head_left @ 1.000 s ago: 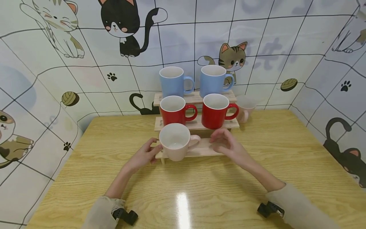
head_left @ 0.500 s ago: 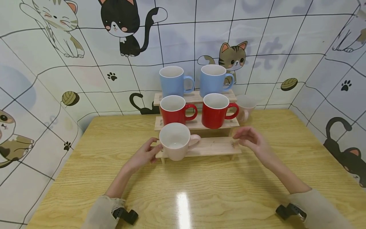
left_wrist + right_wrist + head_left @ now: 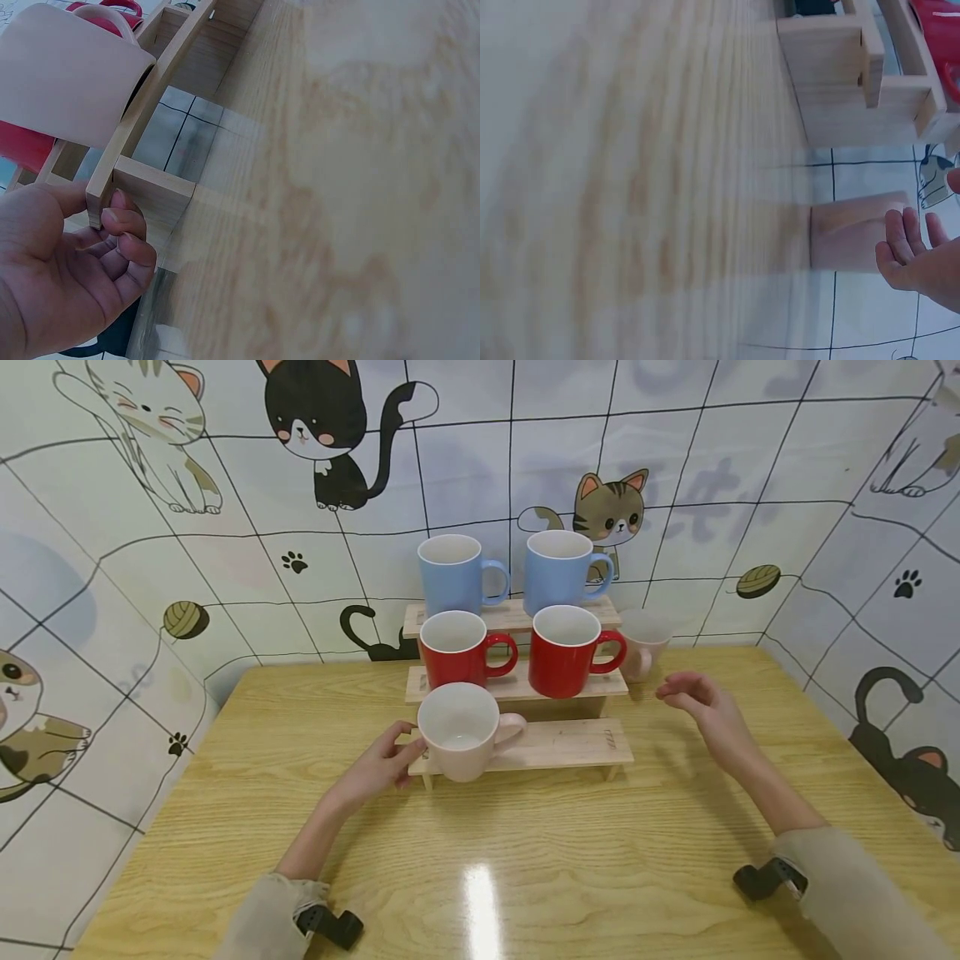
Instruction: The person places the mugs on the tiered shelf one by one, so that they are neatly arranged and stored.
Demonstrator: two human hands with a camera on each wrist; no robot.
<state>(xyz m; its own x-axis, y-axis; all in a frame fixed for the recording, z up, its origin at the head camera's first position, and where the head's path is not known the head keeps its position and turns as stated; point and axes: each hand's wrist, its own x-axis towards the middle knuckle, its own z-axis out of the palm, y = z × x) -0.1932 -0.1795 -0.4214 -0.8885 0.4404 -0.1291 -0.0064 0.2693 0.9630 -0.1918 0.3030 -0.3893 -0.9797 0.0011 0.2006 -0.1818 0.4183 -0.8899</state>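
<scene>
A three-step wooden mug rack stands mid-table. My left hand grips the left end of its lowest step, thumb on top and curled fingers beneath the board. Beside that hand, a pale pink mug sits on the same step, handle pointing right. My right hand hovers right of the rack, fingers loosely bent and holding nothing. Just behind it, a second pale pink mug stands on the table beside the rack; in the right wrist view the fingers partly cover this mug.
Two red mugs, left and right, stand on the middle step. Above them are two blue mugs, left and right. A cat-patterned wall covering rises behind the wooden table.
My right hand has moved right and back, from over the lowest step to beside the rack near the second pink mug. The left hand and the mugs have stayed put.
</scene>
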